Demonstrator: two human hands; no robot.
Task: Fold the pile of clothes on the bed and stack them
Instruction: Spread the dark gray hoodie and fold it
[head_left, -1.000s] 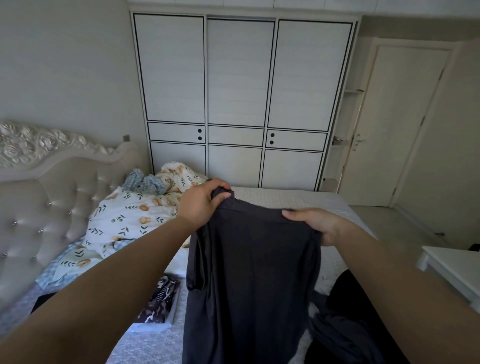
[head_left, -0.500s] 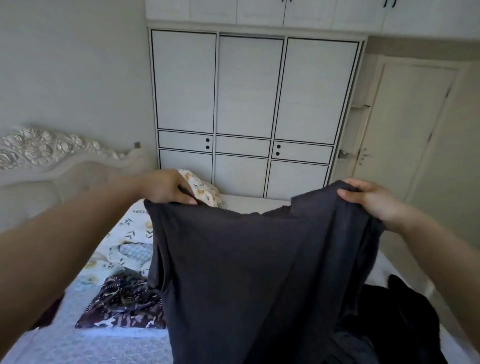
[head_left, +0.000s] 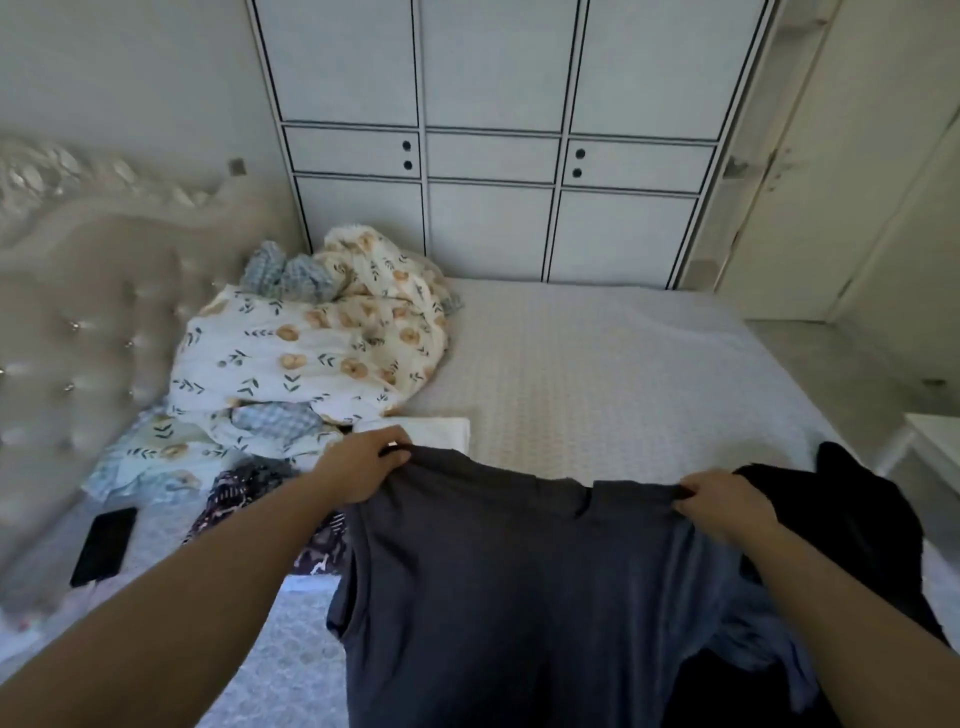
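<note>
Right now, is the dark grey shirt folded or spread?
Spread: the dark grey shirt hangs open, left hand and right hand gripping its shoulders.

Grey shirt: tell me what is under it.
Beside the grey shirt, patterned cloth and black clothes lie on the bed. What is directly under it is covered.

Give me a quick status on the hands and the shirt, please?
Left hand and right hand each pinch a shoulder of the dark grey shirt. Shirt spread, held up over bed. Black garment beside it, right.
</note>
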